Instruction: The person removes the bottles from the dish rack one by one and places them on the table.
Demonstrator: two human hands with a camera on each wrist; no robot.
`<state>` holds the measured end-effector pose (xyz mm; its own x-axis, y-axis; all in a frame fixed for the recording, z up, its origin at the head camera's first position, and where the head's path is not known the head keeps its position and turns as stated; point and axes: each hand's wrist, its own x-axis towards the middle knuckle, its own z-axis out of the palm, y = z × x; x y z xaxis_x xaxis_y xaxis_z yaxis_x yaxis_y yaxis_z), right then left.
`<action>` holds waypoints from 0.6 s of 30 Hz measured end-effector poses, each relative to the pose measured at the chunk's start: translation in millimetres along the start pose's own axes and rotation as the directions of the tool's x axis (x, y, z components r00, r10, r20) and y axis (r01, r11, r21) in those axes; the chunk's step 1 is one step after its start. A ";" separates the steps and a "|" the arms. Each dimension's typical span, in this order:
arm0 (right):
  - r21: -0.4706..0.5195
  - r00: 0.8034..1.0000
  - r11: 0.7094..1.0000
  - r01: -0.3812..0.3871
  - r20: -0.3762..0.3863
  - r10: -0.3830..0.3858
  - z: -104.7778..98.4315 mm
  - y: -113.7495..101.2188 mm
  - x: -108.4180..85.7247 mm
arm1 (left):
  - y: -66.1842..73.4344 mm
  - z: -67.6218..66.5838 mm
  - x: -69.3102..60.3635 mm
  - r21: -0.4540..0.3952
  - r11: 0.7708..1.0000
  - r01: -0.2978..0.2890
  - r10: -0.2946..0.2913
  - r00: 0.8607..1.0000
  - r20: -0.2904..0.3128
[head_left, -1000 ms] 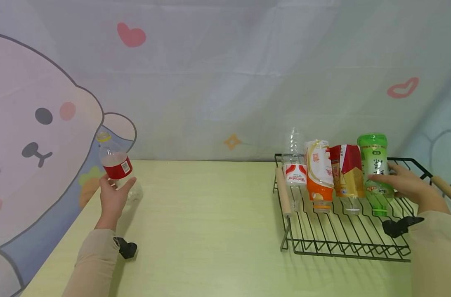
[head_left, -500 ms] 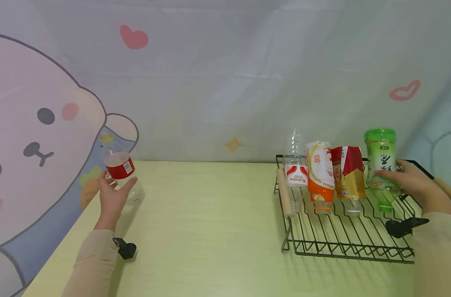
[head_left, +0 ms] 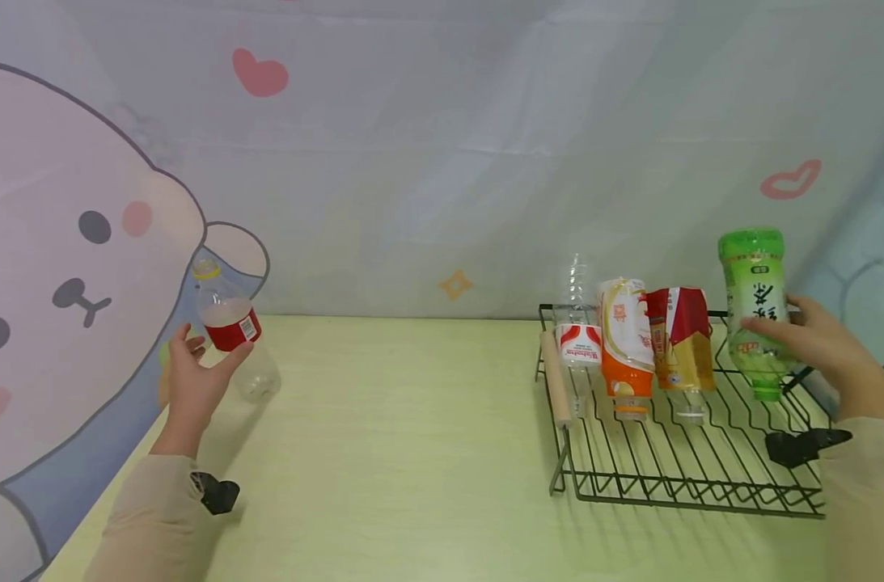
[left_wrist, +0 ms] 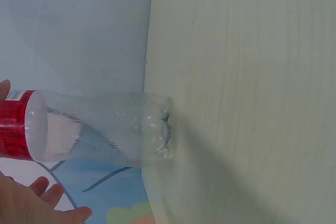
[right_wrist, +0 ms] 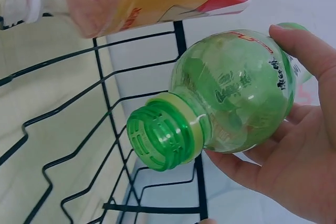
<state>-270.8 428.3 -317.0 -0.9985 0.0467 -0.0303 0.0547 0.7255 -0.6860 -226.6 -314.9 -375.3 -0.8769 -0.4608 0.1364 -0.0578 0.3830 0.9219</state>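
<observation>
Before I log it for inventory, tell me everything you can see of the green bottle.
The green bottle is see-through, apparently plastic, with rounded shoulders, a green label bearing dark characters and an open, threaded mouth. It is upside down over the rack, gripped by the right hand.

Both arms [head_left: 145, 517] extended forward, left hand [head_left: 192, 381] loosely spread, right hand [head_left: 823, 343] curled, gripping

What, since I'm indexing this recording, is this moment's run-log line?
left hand: beside upright red-label bottle, not gripping it | right hand: holds green bottle neck-down over rack | rack: three other bottles
</observation>
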 end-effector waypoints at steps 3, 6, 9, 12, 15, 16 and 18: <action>-0.010 0.999 0.999 0.037 -0.006 -0.037 -1.6 -10.7 -5.5 | 8.6 -5.4 -4.0 0.057 0.998 -0.024 0.024 1.000 -0.006; -0.021 0.999 0.999 0.043 -0.028 -0.044 -4.9 -23.1 -10.5 | 19.0 -8.9 -6.8 0.091 0.994 -0.058 0.059 0.998 -0.011; -0.035 0.998 0.998 0.047 -0.043 -0.049 -8.3 -34.0 -13.7 | 29.5 -12.7 -8.7 0.085 0.992 -0.093 0.094 0.996 -0.011; -0.049 0.997 0.997 0.059 -0.050 -0.061 -11.3 -41.7 -14.0 | 39.8 -17.0 -10.7 0.086 0.989 -0.123 0.125 0.992 -0.012; -0.048 0.996 0.996 0.069 -0.060 -0.072 -12.3 -49.3 -15.3 | 49.9 -21.0 -12.6 0.104 0.983 -0.153 0.155 0.988 -0.019; -0.046 0.996 0.996 0.071 -0.058 -0.074 -12.9 -52.3 -16.1 | 53.3 -21.9 -13.3 0.107 0.982 -0.157 0.160 0.987 -0.024; -0.046 0.996 0.997 0.068 -0.055 -0.071 -13.3 -59.1 -19.3 | 60.0 -23.6 -14.7 0.111 0.982 -0.155 0.159 0.987 -0.030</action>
<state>-254.6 393.7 -266.2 -0.9978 0.0325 0.0582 -0.0134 0.7575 -0.6526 -205.9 -304.0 -313.4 -0.8603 -0.4177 0.2923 0.0262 0.5362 0.8437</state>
